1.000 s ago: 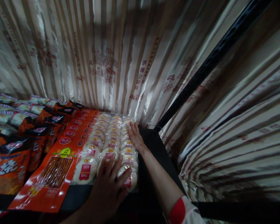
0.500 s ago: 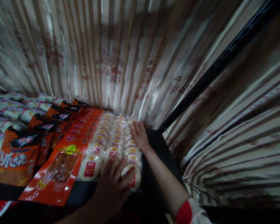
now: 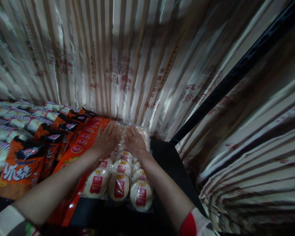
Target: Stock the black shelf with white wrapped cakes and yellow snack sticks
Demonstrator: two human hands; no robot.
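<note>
Both hands lie palm down on the far end of a row of clear bags of round white cakes (image 3: 119, 186). The left hand (image 3: 107, 139) rests flat, fingers stretched out and pointing toward the back; it closes on nothing. The right hand (image 3: 134, 142) lies just beside it, also flat with fingers extended, resting on the wrapping with no grasp formed. Whether the two hands touch each other cannot be told.

The bags run in three files from the front edge of a black shelf (image 3: 169, 164) to the back, at the shelf's right end. Each cake bears a red label. The nearest three cakes lie in plain view between the forearms.

Just beside the bags on the left lies a row of flat orange packets (image 3: 85, 136), partly under the left forearm. Further left stand dark orange bags (image 3: 22, 167) with white lettering, and beyond those are pale striped bags (image 3: 5, 123).

A shiny striped cloth (image 3: 127, 59) hangs behind the shelf and along its right side. A black post (image 3: 236, 72) rises at a slant from the shelf's back right corner. The right wrist shows a red cuff (image 3: 188, 226).
</note>
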